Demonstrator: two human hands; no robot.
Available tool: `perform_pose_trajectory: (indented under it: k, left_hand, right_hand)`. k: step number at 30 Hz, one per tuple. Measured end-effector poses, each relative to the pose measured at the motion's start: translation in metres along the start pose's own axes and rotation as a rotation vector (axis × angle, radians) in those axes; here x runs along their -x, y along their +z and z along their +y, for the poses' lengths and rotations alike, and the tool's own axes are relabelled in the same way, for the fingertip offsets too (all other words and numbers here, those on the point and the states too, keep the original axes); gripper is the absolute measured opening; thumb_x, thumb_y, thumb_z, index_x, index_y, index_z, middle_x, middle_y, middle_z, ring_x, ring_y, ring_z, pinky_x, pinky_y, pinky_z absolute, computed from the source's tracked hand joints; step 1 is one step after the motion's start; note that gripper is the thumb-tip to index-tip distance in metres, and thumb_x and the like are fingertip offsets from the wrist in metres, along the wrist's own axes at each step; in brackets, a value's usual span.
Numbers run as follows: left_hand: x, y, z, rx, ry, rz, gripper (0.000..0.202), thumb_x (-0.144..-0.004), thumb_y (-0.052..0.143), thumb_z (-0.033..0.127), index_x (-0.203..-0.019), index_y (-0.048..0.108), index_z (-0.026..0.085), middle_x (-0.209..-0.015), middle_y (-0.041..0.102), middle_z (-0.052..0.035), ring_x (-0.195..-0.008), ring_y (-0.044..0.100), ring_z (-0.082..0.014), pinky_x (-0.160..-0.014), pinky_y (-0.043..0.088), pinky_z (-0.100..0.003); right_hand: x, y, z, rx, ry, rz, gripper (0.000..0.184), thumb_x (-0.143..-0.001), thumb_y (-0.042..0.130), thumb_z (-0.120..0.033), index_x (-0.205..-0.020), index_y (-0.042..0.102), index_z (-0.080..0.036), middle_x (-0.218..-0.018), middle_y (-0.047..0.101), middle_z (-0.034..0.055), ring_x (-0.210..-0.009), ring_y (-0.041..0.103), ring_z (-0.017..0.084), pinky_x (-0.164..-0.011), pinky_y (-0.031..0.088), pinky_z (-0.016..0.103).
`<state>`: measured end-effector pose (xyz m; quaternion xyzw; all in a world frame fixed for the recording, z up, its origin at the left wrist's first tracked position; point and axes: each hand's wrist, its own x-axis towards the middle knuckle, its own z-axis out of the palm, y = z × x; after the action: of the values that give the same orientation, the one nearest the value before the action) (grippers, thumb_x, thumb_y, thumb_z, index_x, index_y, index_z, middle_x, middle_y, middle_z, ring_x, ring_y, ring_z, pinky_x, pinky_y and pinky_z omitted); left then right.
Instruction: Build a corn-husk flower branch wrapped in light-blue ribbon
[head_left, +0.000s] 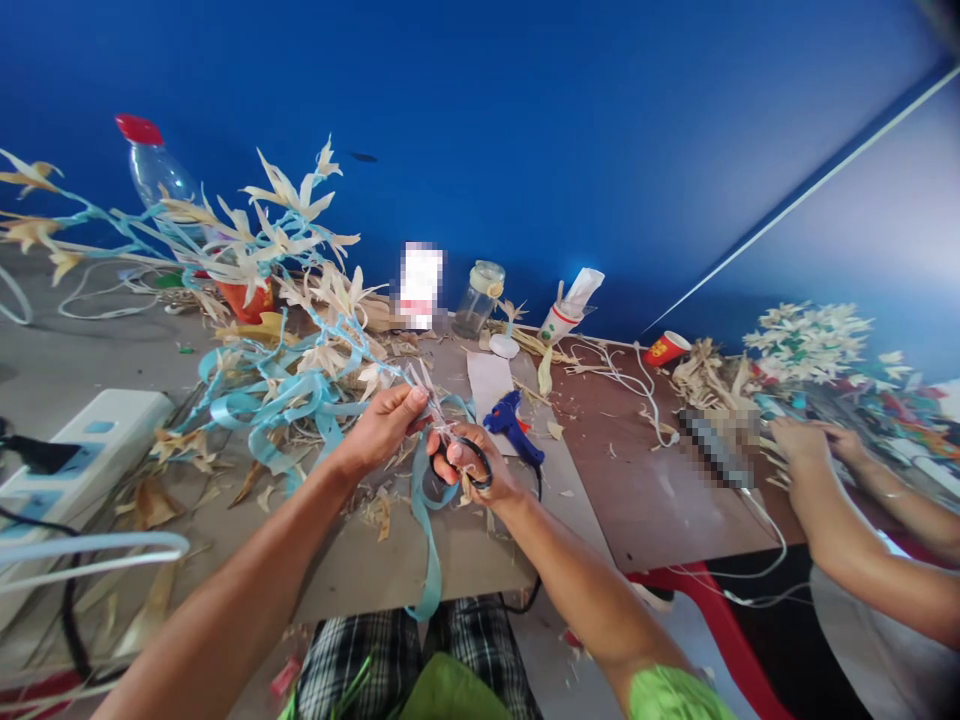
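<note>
Inside the tabletop's (630,500) front edge, the left hand (390,425) pinches a blue stem (361,343); the right hand (487,475) grips scissors (481,449). Brace the stem when snipping.

The table (630,500) before me carries a blue glue gun (512,422), partly over a pale paper sheet (486,378); loops of light-blue ribbon (429,570), dried husk scraps (154,503); left, a white power strip (133,410); rearward, a glass jar (474,305) and red paper cup (666,349).
</note>
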<state>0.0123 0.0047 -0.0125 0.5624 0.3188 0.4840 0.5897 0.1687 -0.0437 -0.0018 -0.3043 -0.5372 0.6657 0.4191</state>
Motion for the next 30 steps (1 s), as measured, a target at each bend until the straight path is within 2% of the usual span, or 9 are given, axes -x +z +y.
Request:
perform_pose_trajectory:
  k: [4,8,15,20,25,27,30]
  left_hand:
    - [0.000,0.000,0.002,0.033,-0.013,0.015,0.048,-0.076,0.057,0.057,-0.055,0.043,0.016,-0.051,0.039,0.0038,-0.048,0.034,-0.0068,-0.047,0.031,-0.021]
    - [0.001,0.000,0.005,0.015,0.004,0.004,0.048,-0.077,0.055,0.059,-0.056,0.044,0.017,-0.049,0.038,0.0043,-0.046,0.032,-0.0065,-0.046,0.030,-0.021]
    - [0.001,-0.001,0.005,-0.069,0.019,-0.030,0.049,-0.081,0.051,0.057,-0.054,0.043,0.017,-0.049,0.040,0.0032,-0.047,0.034,-0.0073,-0.046,0.026,-0.022]
    - [0.002,0.002,0.006,-0.067,0.021,-0.057,0.047,-0.081,0.052,0.056,-0.055,0.044,0.017,-0.050,0.041,0.0030,-0.047,0.034,-0.0076,-0.047,0.027,-0.023]
    - [-0.001,-0.002,0.004,-0.041,0.005,-0.072,0.045,-0.082,0.051,0.054,-0.059,0.053,0.015,-0.057,0.053,-0.0007,-0.053,0.045,-0.0101,-0.055,0.036,-0.024]
    - [-0.004,-0.004,0.002,-0.030,-0.038,-0.027,0.041,-0.080,0.055,0.052,-0.069,0.063,0.014,-0.066,0.061,-0.0036,-0.059,0.052,-0.0124,-0.061,0.041,-0.026]
    - [-0.007,-0.004,0.001,0.071,-0.097,0.019,0.037,-0.076,0.061,0.049,-0.083,0.069,0.014,-0.093,0.068,-0.0086,-0.075,0.061,-0.0179,-0.074,0.046,-0.032]
  right_hand:
    - [-0.001,0.003,-0.004,-0.001,0.006,0.051,0.046,-0.065,0.066,-0.058,-0.075,0.057,-0.015,-0.047,0.041,-0.0071,-0.040,0.031,0.004,-0.040,0.018,0.020]
    - [0.000,0.004,-0.002,-0.003,0.009,0.044,0.044,-0.066,0.067,-0.057,-0.073,0.056,-0.015,-0.049,0.040,-0.0068,-0.041,0.030,0.004,-0.039,0.018,0.019]
    - [0.001,0.002,0.001,-0.027,0.011,-0.042,0.048,-0.068,0.064,-0.059,-0.083,0.056,-0.015,-0.051,0.052,-0.0046,-0.040,0.036,0.005,-0.039,0.025,0.019]
    - [-0.002,0.004,-0.001,-0.021,-0.025,0.050,0.043,-0.067,0.066,-0.056,-0.074,0.054,-0.015,-0.047,0.042,-0.0074,-0.038,0.029,0.004,-0.038,0.019,0.019]
    - [-0.002,-0.002,-0.006,-0.001,-0.102,0.017,0.050,-0.070,0.059,-0.064,-0.085,0.056,-0.016,-0.052,0.049,-0.0035,-0.044,0.039,0.007,-0.042,0.025,0.021]
    - [-0.003,-0.010,-0.009,0.112,-0.110,0.083,0.050,-0.070,0.060,-0.063,-0.087,0.056,-0.017,-0.056,0.051,-0.0027,-0.047,0.041,0.008,-0.045,0.028,0.021]
    - [-0.008,-0.023,-0.013,0.303,-0.101,0.302,0.045,-0.065,0.069,-0.054,-0.087,0.054,-0.018,-0.061,0.050,-0.0042,-0.052,0.043,0.008,-0.048,0.032,0.021]
